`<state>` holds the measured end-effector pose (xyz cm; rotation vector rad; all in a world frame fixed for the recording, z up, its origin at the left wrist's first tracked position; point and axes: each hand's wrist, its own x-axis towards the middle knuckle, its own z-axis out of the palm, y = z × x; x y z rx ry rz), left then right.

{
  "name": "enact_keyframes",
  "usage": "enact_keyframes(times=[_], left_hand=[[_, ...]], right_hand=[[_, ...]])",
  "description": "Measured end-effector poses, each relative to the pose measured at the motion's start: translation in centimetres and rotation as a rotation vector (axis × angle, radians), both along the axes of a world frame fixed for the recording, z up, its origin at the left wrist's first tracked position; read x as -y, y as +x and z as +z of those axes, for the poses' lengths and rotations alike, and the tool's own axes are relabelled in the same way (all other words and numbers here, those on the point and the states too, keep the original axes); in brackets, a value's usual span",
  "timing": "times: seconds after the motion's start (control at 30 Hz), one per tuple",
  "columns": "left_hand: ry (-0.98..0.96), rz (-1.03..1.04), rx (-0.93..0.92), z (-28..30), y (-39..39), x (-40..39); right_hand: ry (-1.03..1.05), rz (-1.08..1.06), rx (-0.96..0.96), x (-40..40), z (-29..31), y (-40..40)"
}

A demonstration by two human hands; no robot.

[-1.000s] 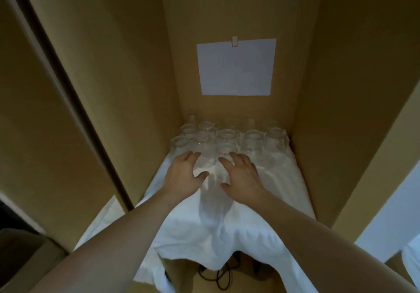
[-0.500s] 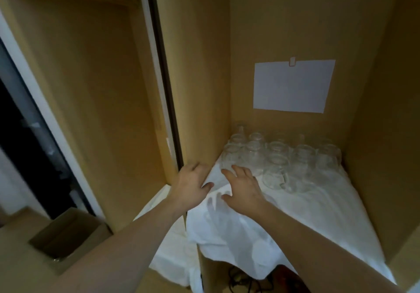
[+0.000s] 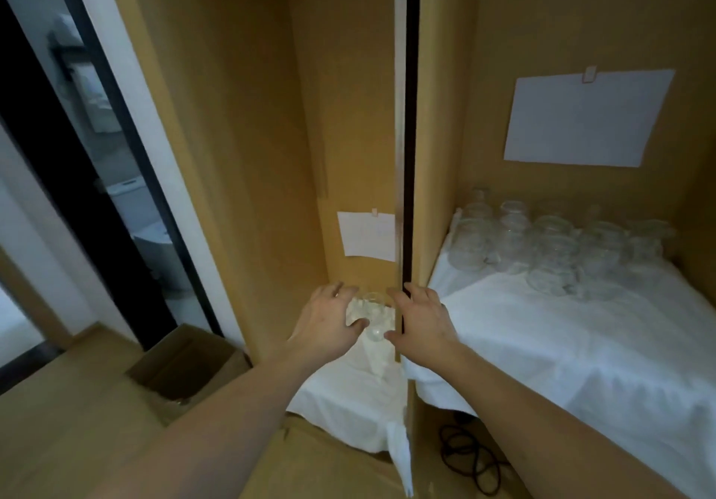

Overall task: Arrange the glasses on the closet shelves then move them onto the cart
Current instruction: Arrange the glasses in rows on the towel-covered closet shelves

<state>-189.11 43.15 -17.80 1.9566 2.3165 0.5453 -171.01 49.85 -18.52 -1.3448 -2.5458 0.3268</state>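
Several clear glass mugs point(image 3: 542, 246) stand clustered at the back of the right closet shelf on a white cloth point(image 3: 561, 336). In the left compartment a clear glass point(image 3: 374, 306) sits on another white cloth point(image 3: 348, 394). My left hand point(image 3: 329, 320) and my right hand point(image 3: 422, 320) flank that glass, fingers stretched forward and thumbs turned inward beside it. Neither hand visibly grips it. My right hand is in front of the dark edge of the divider point(image 3: 407, 149) between the compartments.
A white paper sheet point(image 3: 585, 118) hangs on the right compartment's back wall, a smaller sheet point(image 3: 368, 235) on the left one's. An open cardboard box point(image 3: 182, 367) sits on the floor at left by a dark doorway. A black cable point(image 3: 469, 456) lies under the right shelf.
The view has swung left. Both hands left the right shelf's cloth near the mugs and moved over to the left compartment, now either side of a glass there.
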Motion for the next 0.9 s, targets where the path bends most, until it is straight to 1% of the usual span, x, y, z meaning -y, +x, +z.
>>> enact_keyframes(times=[0.23, 0.43, 0.67, 0.9], left_hand=[[-0.05, 0.014, -0.004, -2.0, -6.1, 3.1], [-0.117, 0.055, 0.048, -3.8, -9.8, 3.6], [-0.149, 0.07, 0.076, -5.2, -13.6, 0.8], [-0.177, 0.113, 0.102, -6.3, -17.5, -4.1]], right_hand=[[-0.055, -0.014, 0.04, 3.3, -2.4, -5.8], [-0.117, 0.0, 0.121, 4.1, -3.7, -9.2], [-0.126, 0.011, 0.163, 0.4, -4.7, -12.7], [-0.245, 0.019, 0.13, -4.1, -6.7, -17.2]])
